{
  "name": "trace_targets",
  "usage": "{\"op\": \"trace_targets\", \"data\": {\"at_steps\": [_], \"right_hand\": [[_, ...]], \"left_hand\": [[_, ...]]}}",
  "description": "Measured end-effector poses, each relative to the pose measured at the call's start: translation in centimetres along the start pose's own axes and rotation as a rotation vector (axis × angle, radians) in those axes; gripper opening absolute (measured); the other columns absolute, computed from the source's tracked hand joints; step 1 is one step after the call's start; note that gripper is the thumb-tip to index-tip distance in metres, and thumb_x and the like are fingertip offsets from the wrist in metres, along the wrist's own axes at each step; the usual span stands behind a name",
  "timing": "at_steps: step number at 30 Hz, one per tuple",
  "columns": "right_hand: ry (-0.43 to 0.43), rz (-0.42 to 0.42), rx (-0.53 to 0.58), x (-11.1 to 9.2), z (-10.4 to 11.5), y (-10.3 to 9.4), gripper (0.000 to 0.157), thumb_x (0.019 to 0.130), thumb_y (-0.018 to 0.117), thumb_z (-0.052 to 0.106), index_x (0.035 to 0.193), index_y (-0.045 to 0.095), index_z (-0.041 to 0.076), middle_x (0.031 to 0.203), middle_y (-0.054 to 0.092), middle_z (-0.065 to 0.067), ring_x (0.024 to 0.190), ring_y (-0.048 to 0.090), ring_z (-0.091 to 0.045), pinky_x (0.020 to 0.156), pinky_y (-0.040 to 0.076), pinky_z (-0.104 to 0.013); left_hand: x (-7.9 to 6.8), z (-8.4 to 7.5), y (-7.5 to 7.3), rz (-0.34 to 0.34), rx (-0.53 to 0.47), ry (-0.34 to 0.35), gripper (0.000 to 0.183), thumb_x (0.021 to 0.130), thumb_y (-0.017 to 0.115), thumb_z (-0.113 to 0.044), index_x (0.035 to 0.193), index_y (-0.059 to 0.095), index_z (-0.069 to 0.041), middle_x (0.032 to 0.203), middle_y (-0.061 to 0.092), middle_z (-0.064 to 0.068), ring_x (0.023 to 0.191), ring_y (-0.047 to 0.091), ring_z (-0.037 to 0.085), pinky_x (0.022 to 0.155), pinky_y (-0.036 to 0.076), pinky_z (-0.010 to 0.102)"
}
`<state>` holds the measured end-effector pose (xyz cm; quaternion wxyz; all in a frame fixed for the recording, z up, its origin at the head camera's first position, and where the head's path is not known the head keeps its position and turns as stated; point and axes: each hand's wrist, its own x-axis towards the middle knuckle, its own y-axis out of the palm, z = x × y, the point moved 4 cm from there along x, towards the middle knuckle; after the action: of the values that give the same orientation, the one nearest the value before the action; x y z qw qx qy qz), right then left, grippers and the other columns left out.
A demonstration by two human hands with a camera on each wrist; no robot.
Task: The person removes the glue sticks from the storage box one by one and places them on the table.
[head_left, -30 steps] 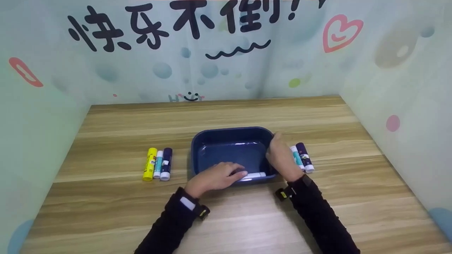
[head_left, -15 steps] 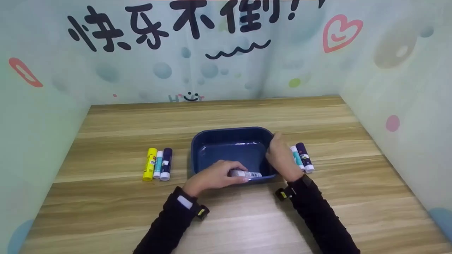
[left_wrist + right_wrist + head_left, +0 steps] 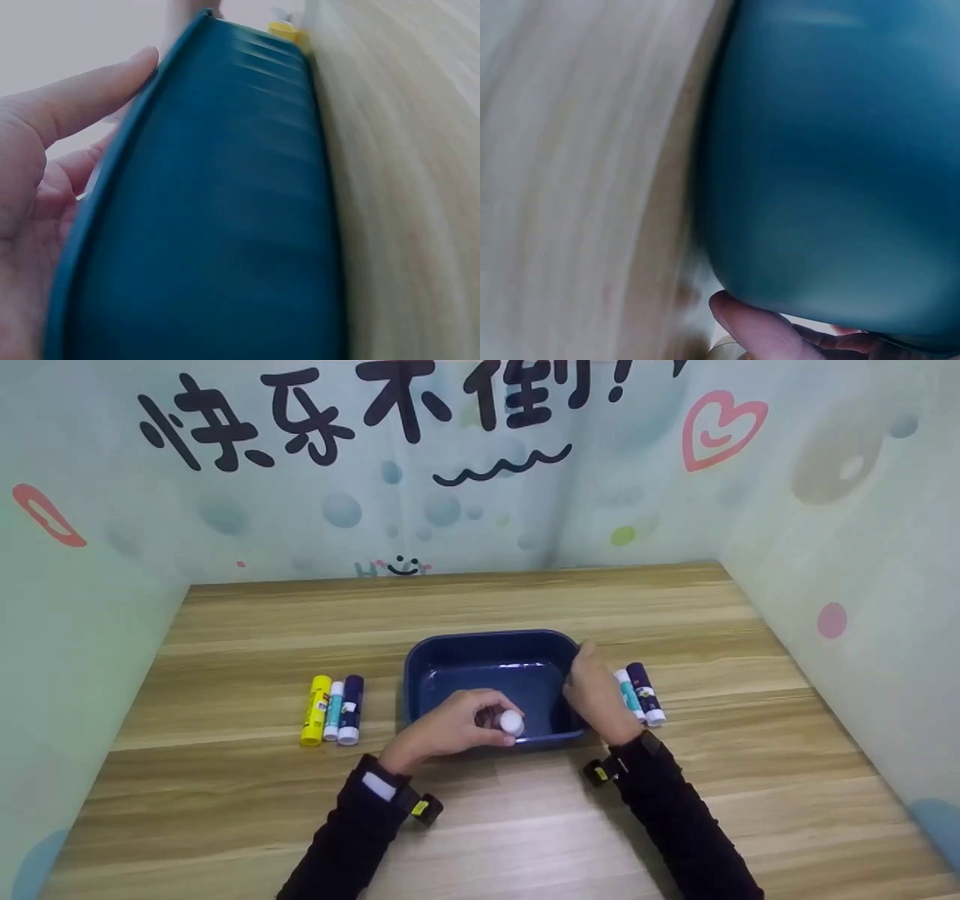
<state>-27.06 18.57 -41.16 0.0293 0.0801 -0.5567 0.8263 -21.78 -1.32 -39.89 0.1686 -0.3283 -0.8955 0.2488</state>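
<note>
A dark blue tub (image 3: 480,679) stands on the wooden table. Over its front edge, my left hand (image 3: 454,724) holds a white-capped glue stick (image 3: 511,723) between thumb and fingers, the cap end facing up toward me; the hand hides most of the stick. My right hand (image 3: 600,694) grips the tub's right rim, the thumb (image 3: 754,326) on the outer wall in the right wrist view. The left wrist view shows the tub's outer front wall (image 3: 217,187), with my left thumb (image 3: 105,94) at the rim.
Left of the tub lie a yellow glue stick (image 3: 316,711), a white-and-teal one (image 3: 334,711) and a dark purple one (image 3: 351,709). Beyond my right hand are another teal one (image 3: 630,695) and a purple one (image 3: 646,694). Printed walls (image 3: 480,525) enclose the table.
My left hand has picked up the glue stick that lay along the tub's front inside and tipped it so its cap faces up. The right hand stays on the rim.
</note>
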Motion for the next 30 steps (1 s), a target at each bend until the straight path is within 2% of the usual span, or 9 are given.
{"op": "trace_targets", "data": {"at_steps": [4,8,13,17,20,23,26,28,30], "right_hand": [[-0.005,-0.011,-0.001,0.0,0.0,0.0,0.039,0.080,0.049,0.000,0.113,0.036,-0.014,0.096,0.052,-0.028,0.078,0.058,-0.042,0.064,0.050,-0.050],[-0.018,-0.029,-0.005,0.0,0.1,0.0,0.037,0.079,0.048,-0.001,0.112,0.036,-0.014,0.097,0.050,-0.028,0.076,0.058,-0.041,0.062,0.051,-0.049],[-0.040,-0.070,-0.044,-0.1,0.2,0.0,0.036,0.079,0.049,-0.001,0.111,0.037,-0.014,0.082,0.056,-0.026,0.066,0.059,-0.042,0.055,0.049,-0.050],[-0.029,-0.075,-0.047,-0.1,0.2,0.0,0.035,0.082,0.052,0.004,0.109,0.038,-0.013,0.079,0.058,-0.026,0.067,0.059,-0.044,0.056,0.049,-0.052],[0.002,-0.041,-0.003,0.0,0.0,0.0,0.036,0.083,0.052,0.007,0.110,0.038,-0.012,0.087,0.056,-0.028,0.072,0.060,-0.045,0.060,0.049,-0.052],[0.015,-0.008,0.035,0.1,-0.1,0.1,0.038,0.084,0.049,0.007,0.114,0.036,-0.012,0.093,0.055,-0.029,0.076,0.060,-0.045,0.063,0.050,-0.052],[0.018,0.025,0.050,0.1,-0.1,0.1,0.041,0.084,0.048,0.007,0.118,0.035,-0.011,0.095,0.055,-0.029,0.077,0.060,-0.044,0.064,0.050,-0.052],[0.015,0.040,0.048,0.1,-0.1,0.1,0.045,0.084,0.048,0.007,0.122,0.034,-0.012,0.096,0.055,-0.029,0.079,0.060,-0.044,0.065,0.050,-0.052],[0.013,0.055,0.042,0.1,-0.2,0.1,0.048,0.083,0.048,0.007,0.125,0.033,-0.012,0.098,0.056,-0.030,0.079,0.060,-0.044,0.066,0.049,-0.052]], "left_hand": [[-0.3,-0.3,-0.9,-0.052,-0.032,-0.004,0.030,0.079,0.073,-0.021,0.104,0.065,-0.007,0.092,0.061,0.004,0.083,0.052,0.011,0.073,0.044,0.022],[-0.7,-0.6,-2.3,-0.126,-0.066,-0.003,0.029,0.081,0.072,-0.023,0.103,0.064,-0.008,0.096,0.061,0.005,0.089,0.052,0.014,0.079,0.046,0.031],[-1.5,-0.6,-4.3,-0.199,-0.136,-0.002,0.029,0.085,0.067,-0.023,0.107,0.061,-0.006,0.102,0.060,0.005,0.094,0.052,0.014,0.084,0.045,0.031],[-2.3,-0.1,-5.7,-0.241,-0.325,-0.087,0.031,0.093,0.055,-0.023,0.117,0.051,-0.004,0.109,0.059,0.011,0.096,0.054,0.017,0.086,0.046,0.037],[-2.9,0.3,-7.0,-0.314,-0.427,-0.133,0.033,0.098,0.044,-0.020,0.126,0.041,-0.002,0.114,0.060,0.019,0.096,0.057,0.018,0.086,0.048,0.040],[-3.5,0.9,-8.6,-0.410,-0.428,-0.185,0.035,0.101,0.036,-0.020,0.130,0.035,0.000,0.106,0.064,0.019,0.087,0.061,0.014,0.078,0.051,0.033],[-4.7,1.7,-10.2,-0.490,-0.419,-0.325,0.041,0.101,0.033,-0.025,0.134,0.032,0.000,0.096,0.064,0.012,0.080,0.061,0.011,0.072,0.051,0.027],[-5.7,2.1,-11.1,-0.505,-0.383,-0.424,0.047,0.101,0.034,-0.030,0.137,0.029,0.000,0.096,0.060,0.009,0.080,0.059,0.011,0.070,0.050,0.026],[-6.8,2.5,-12.0,-0.480,-0.331,-0.500,0.052,0.100,0.034,-0.035,0.138,0.025,0.000,0.100,0.055,0.010,0.082,0.056,0.012,0.070,0.048,0.025]]}}
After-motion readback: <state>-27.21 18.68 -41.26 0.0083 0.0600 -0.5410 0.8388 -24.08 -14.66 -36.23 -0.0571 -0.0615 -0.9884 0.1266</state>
